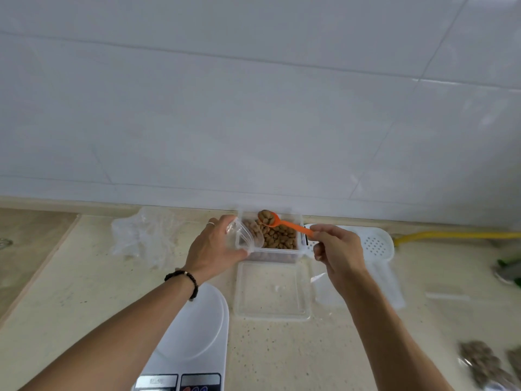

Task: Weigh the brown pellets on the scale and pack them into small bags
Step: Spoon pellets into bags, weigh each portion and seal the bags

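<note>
Loaded orange spoon (pixel 277 221) up in the right hand (pixel 335 249), pinched by the handle; left hand (pixel 217 246) grips the small bag (pixel 244 237) open over the pellet tub (pixel 277 239) by the tabletop's back edge. Best to tip slowly into the bag's mouth. The scale's (pixel 197 328) label is too blurred to read.

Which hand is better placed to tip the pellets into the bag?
The right hand: it holds the loaded spoon beside the open bag, which the left hand holds.
</note>
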Motion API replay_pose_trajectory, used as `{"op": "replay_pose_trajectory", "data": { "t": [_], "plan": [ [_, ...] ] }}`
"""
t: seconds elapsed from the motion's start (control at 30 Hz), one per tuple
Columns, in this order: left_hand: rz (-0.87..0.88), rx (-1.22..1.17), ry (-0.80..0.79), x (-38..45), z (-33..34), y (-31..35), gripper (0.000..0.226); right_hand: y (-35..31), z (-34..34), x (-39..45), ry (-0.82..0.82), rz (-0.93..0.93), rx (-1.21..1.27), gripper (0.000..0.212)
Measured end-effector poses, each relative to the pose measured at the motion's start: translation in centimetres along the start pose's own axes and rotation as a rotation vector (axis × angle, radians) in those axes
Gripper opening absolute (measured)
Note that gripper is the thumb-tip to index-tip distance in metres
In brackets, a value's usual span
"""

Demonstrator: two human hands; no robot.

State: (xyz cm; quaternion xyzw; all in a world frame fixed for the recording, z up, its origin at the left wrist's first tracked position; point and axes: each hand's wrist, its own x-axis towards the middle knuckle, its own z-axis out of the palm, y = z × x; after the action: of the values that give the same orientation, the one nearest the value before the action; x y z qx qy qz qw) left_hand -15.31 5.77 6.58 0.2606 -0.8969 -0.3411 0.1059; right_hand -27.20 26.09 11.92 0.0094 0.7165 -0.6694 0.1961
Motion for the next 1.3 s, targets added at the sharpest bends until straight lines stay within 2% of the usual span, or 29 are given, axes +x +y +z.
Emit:
{"op": "replay_pose_trajectory", "data": {
  "t": [0.1, 0.23, 0.3, 0.37, 0.43, 0.57, 0.67, 0.8, 0.93, 1.0, 1.13, 1.3],
  "plan": [
    [-0.019, -0.027, 0.006, 0.1, 0.1, 0.1, 0.079, -0.8, 0.7, -0.8, -0.067, -0.15, -0.194, 0.021],
    [-0.007, -0.043, 0.01, 0.1, 0.2, 0.3, 0.082, -1.4, 2.2, -2.3, -0.242, -0.613, -0.733, 0.027],
    [-0.007, -0.043, 0.014, 0.1, 0.2, 0.2, 0.081, -1.4, 2.5, -2.5, -0.281, -0.787, -0.815, 0.029],
    [-0.02, -0.043, 0.018, 0.1, 0.3, 0.2, 0.08, -1.4, 2.5, -2.3, -0.252, -0.844, -0.79, 0.028],
    [-0.038, -0.047, 0.019, 0.1, 0.3, 0.1, 0.082, -1.6, 2.3, -2.1, -0.174, -0.799, -0.717, 0.026],
    [-0.059, -0.035, 0.03, -0.1, 0.3, -0.1, 0.082, -1.6, 1.7, -0.8, 0.012, -0.487, -0.498, 0.026],
    [-0.066, -0.026, 0.046, -0.4, -0.1, -0.4, 0.083, 0.4, 1.6, 1.3, 0.103, -0.302, -0.479, 0.026],
    [-0.044, 0.014, 0.078, -1.1, -1.1, -1.2, 0.082, 3.9, 2.6, 3.2, 0.077, -0.243, -0.664, 0.027],
    [-0.055, 0.046, 0.09, -1.5, -2.0, -1.7, 0.082, 5.3, 4.4, 3.5, -0.068, -0.253, -0.751, 0.029],
    [-0.061, 0.051, 0.09, -1.6, -2.2, -1.8, 0.083, 5.6, 5.1, 3.7, -0.103, -0.173, -0.69, 0.029],
    [-0.047, 0.066, 0.076, -1.7, -2.2, -1.7, 0.085, 5.7, 5.1, 4.3, -0.07, 0.032, -0.455, 0.029],
    [-0.043, 0.077, 0.059, -1.5, -1.9, -1.4, 0.086, 5.3, 4.1, 4.2, 0.003, 0.14, -0.245, 0.023]
  ]
}}
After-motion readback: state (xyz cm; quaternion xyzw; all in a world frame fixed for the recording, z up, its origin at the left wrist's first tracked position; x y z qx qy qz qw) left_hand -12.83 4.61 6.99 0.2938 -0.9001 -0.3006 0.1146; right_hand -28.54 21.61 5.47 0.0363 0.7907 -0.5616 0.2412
